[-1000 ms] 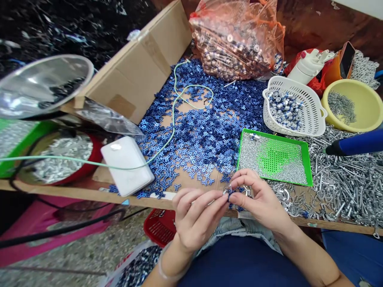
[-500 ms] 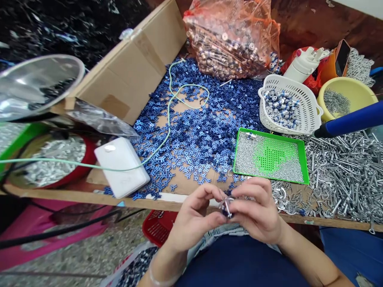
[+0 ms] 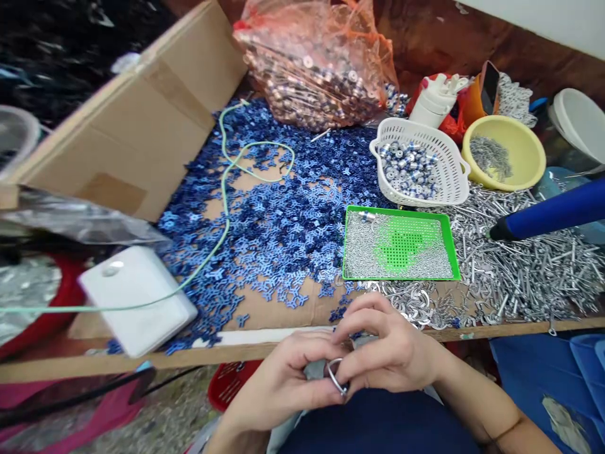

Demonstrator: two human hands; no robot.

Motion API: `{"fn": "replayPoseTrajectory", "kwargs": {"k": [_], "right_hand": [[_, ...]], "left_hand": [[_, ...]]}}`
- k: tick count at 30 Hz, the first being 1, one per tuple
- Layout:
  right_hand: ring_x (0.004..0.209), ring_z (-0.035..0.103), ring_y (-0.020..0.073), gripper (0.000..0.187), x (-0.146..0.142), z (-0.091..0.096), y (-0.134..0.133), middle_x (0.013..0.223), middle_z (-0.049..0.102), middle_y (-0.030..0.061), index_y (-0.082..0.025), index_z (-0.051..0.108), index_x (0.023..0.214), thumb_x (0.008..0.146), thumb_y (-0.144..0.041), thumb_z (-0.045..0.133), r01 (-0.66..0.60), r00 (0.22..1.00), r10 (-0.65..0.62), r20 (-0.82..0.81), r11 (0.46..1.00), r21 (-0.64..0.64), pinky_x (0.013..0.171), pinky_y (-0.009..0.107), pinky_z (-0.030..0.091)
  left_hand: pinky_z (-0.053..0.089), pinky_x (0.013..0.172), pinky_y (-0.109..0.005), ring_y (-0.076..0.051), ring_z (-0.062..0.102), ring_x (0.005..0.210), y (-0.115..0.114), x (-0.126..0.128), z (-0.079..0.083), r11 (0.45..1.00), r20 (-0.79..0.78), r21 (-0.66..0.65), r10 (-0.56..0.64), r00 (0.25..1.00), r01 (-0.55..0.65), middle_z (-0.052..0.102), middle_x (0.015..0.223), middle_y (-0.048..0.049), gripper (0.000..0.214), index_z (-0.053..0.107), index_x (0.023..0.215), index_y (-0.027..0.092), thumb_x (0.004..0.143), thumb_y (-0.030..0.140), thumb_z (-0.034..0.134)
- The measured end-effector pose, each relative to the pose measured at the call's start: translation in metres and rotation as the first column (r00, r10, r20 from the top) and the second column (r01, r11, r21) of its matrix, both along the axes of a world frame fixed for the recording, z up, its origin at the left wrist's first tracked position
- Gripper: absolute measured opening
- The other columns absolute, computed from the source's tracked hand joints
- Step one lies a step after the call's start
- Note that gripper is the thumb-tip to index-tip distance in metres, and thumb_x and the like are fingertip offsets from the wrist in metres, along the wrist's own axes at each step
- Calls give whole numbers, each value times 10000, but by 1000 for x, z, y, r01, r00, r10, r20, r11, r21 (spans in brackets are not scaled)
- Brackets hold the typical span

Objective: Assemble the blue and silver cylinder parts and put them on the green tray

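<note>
My left hand (image 3: 300, 372) and my right hand (image 3: 385, 353) meet in front of my body, just below the table's front edge. Both are closed, fingertips pinching a small silver part with a curved, ring-like metal piece (image 3: 334, 377). Fingers cover most of it, and a dark bit shows by its lower end. Beyond my fingers lie silver crescent-shaped pieces (image 3: 406, 304) and blue three-armed pieces (image 3: 295, 296). A green tray (image 3: 401, 277) of tiny silver pieces sits just above my right hand, with one small cylinder in its far left corner.
A white basket (image 3: 451, 164) holds small blue-and-silver cylinders. Silver pins (image 3: 524, 271) pile up at right, under a blue rod-like object (image 3: 562, 208). A yellow bowl (image 3: 529, 161), an orange mesh bag (image 3: 321, 75), a cardboard wall (image 3: 127, 120), a white box (image 3: 142, 302) and a green cord (image 3: 225, 202) surround the work.
Both hands have come lower and closer to my body, still pinching the part, which is now turned differently. My view has shifted right, so the table contents sit further left.
</note>
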State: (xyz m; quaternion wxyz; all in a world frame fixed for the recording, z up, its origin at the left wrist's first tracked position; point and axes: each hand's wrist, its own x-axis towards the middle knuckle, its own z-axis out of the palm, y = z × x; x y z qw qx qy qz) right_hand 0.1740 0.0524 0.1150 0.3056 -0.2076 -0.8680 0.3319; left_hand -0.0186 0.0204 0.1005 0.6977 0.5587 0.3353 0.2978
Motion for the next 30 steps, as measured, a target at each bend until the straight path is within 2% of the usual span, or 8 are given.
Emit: {"fn": "replayPoseTrajectory", "kwargs": {"k": [4, 6, 8, 9, 10, 15, 24, 30], "right_hand": [[955, 520, 128, 175, 10, -1, 5, 973, 620, 41, -221, 686, 864, 809, -374, 623, 56, 995, -59, -76, 997, -44, 876, 295, 444], [857, 565, 132, 234, 31, -6, 8, 887, 638, 29, -224, 677, 826, 782, -449, 631, 233, 961, -254, -110, 957, -175, 789, 299, 479], [724, 577, 138, 300, 64, -13, 11, 742, 626, 5, -227, 653, 728, 769, -520, 606, 579, 780, -625, -36, 742, -337, 682, 297, 488], [658, 562, 133, 333, 84, -18, 12, 681, 604, -9, -225, 634, 699, 757, -550, 594, 784, 566, -820, 85, 504, -362, 634, 284, 477], [639, 547, 135, 332, 105, -23, 13, 697, 601, -1, -214, 628, 773, 788, -537, 555, 873, 414, -901, 131, 352, -339, 618, 286, 460], [616, 509, 170, 325, 185, -54, 15, 635, 586, 21, -169, 629, 717, 674, -490, 647, 983, 87, -947, 310, 30, -184, 644, 321, 397], [575, 503, 169, 316, 220, -67, 15, 617, 613, 36, -162, 659, 717, 598, -454, 686, 981, -1, -917, 398, -77, -176, 594, 309, 370], [507, 492, 120, 371, 217, -44, -1, 637, 597, 5, -208, 641, 874, 621, -473, 698, 895, 162, -946, 281, 22, -445, 459, 254, 376]], "left_hand": [[493, 575, -224, -148, 617, 601, -2, 7, -1, 971, -44, 157, 191, 981, -182, 666, 653, -15, 71, 709, 814, 228, 769, 248, 657], [508, 586, -214, -147, 633, 624, -7, 6, -6, 939, -98, 215, 294, 951, -268, 680, 695, -9, 108, 705, 859, 249, 767, 224, 654], [524, 656, -213, -157, 662, 709, -12, 1, -16, 890, -164, 275, 417, 894, -364, 707, 785, -11, 127, 702, 878, 260, 767, 225, 653], [524, 686, -207, -157, 669, 742, -15, -2, -21, 856, -192, 316, 480, 856, -409, 715, 819, -7, 132, 702, 884, 264, 767, 227, 653], [521, 695, -195, -154, 673, 755, -17, -6, -27, 818, -210, 362, 539, 816, -447, 719, 835, -1, 141, 702, 891, 264, 764, 227, 654], [509, 757, -202, -154, 670, 793, -21, -19, -50, 699, -311, 471, 702, 641, -538, 711, 879, 6, 155, 687, 917, 244, 769, 247, 643], [526, 735, -245, -171, 674, 781, -16, -8, -58, 706, -347, 576, 668, 658, -412, 711, 888, -14, 181, 666, 973, 245, 808, 288, 604], [518, 809, -311, -205, 663, 875, -18, -5, -76, 659, -365, 570, 739, 567, -491, 711, 942, -64, 202, 672, 984, 197, 818, 281, 595]]}}
